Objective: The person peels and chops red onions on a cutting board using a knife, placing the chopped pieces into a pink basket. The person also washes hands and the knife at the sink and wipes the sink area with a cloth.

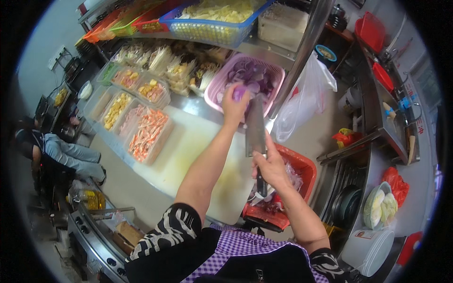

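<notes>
My left hand (pixel 234 102) holds a piece of purple onion (pixel 239 92) over the near side of a pink plastic basket (pixel 210 82). Cut purple onion (pixel 253 72) lies in that basket. In my right hand (pixel 270 164) is the black handle of a cleaver (pixel 255 123), its broad blade pointing towards the basket, with the tip close to my left hand. A large white cutting board (pixel 198 141) with yellowish stains lies below my left forearm. To its left stand clear containers, one with orange and white crab stick strips (pixel 148 132).
A red bin (pixel 308 166) with scraps stands right of the board. A clear plastic bag (pixel 300 102) hangs beside a metal post (pixel 300 53). A blue basket (pixel 212 28) sits on the shelf above. Another person (pixel 67 152) is at the far left.
</notes>
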The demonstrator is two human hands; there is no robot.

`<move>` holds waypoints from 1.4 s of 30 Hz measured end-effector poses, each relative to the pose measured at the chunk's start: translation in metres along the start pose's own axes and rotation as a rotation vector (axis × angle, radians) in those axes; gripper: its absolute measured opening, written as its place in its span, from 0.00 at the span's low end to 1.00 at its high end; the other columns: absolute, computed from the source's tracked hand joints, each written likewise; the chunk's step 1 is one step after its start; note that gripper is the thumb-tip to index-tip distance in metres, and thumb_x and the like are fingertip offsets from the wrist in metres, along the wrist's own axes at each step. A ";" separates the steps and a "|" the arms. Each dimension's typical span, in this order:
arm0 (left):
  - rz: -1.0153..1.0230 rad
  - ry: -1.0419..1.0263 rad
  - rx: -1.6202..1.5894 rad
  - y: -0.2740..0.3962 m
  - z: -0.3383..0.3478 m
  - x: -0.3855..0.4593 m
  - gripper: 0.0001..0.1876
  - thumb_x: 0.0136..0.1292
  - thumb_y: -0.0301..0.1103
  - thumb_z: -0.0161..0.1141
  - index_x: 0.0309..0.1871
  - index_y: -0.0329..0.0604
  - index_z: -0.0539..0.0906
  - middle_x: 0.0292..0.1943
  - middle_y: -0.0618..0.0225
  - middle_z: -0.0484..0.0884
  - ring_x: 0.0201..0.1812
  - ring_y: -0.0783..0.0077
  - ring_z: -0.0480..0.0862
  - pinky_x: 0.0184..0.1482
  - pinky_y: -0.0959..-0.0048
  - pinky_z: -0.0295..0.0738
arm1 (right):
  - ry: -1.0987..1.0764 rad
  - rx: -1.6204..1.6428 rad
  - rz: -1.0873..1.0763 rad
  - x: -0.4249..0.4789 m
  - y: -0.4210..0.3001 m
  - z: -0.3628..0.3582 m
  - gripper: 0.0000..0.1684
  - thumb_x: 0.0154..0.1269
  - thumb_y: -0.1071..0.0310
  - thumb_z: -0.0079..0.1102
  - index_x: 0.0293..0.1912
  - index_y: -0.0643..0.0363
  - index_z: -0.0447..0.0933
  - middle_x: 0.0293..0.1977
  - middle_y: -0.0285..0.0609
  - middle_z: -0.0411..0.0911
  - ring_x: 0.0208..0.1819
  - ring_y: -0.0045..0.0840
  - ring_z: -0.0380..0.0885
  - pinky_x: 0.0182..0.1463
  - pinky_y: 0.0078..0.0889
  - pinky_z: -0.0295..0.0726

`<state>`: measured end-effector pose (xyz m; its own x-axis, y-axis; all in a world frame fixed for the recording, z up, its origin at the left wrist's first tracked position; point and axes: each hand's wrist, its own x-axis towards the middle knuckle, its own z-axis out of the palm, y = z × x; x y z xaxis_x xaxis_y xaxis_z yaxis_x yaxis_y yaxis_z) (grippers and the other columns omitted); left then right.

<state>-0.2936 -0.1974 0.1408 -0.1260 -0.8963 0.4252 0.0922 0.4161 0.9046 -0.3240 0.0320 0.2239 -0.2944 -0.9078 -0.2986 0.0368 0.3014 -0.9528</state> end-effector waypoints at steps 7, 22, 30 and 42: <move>0.248 0.086 0.455 -0.019 0.026 0.088 0.24 0.64 0.45 0.63 0.55 0.35 0.78 0.50 0.45 0.80 0.52 0.49 0.78 0.57 0.58 0.72 | 0.162 -0.610 -0.343 -0.051 0.080 -0.004 0.42 0.65 0.72 0.54 0.76 0.45 0.55 0.56 0.53 0.77 0.50 0.36 0.80 0.54 0.37 0.80; -0.135 -0.580 0.964 -0.012 -0.018 -0.175 0.42 0.66 0.56 0.56 0.72 0.30 0.61 0.73 0.41 0.58 0.76 0.45 0.54 0.76 0.52 0.47 | -0.574 -0.768 -0.578 -0.087 0.149 0.049 0.31 0.59 0.72 0.57 0.64 0.61 0.71 0.64 0.53 0.71 0.64 0.53 0.67 0.70 0.46 0.67; -0.089 -0.843 0.913 -0.004 0.052 -0.272 0.49 0.66 0.60 0.55 0.77 0.31 0.52 0.79 0.44 0.46 0.80 0.48 0.45 0.78 0.47 0.39 | -0.363 -0.591 -0.143 -0.189 0.187 -0.184 0.25 0.66 0.68 0.56 0.63 0.60 0.73 0.55 0.56 0.79 0.55 0.46 0.79 0.60 0.42 0.76; 0.281 -0.736 0.935 -0.003 0.174 -0.339 0.32 0.55 0.32 0.65 0.67 0.47 0.72 0.72 0.47 0.63 0.73 0.38 0.59 0.71 0.43 0.56 | 0.116 -0.635 -0.190 -0.314 0.151 -0.395 0.25 0.66 0.69 0.57 0.63 0.60 0.74 0.52 0.52 0.81 0.52 0.41 0.81 0.56 0.37 0.78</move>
<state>-0.4233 0.1319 -0.0013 -0.7730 -0.5828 0.2506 -0.5009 0.8031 0.3227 -0.6033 0.4779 0.1956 -0.3425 -0.9354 -0.0877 -0.5844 0.2851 -0.7598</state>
